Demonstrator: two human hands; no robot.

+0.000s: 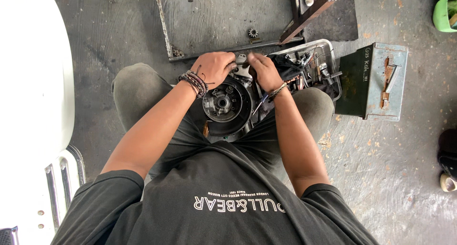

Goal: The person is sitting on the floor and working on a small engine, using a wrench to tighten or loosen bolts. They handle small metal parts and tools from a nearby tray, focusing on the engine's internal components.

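Crouching over a dark, round cast-metal engine casing (223, 104) held between the knees on the grey concrete floor (381, 178), a person works at its far edge with both bare hands. The left hand (214, 68), its wrist ringed with beaded bracelets, is curled shut over the casing's upper rim; the right hand (263, 71) is closed beside it around a small pale metal fitting (241, 60), the two hands nearly touching. What lies under the fingers cannot be made out. The casing looks heavy, rigid and probably oily, so it is likely slippery on its smooth faces; the thick outer rim and the bosses around the central hub seem the safest places to grip, while the thin wires and small parts near the top appear easier to damage. Just beyond the right hand sits a shallow steel tray (328, 47) crowded with small tools and parts, and next to it a worn green metal box (376, 81). A small loose gear (253, 33) rests on a dark mat (214, 16) ahead.
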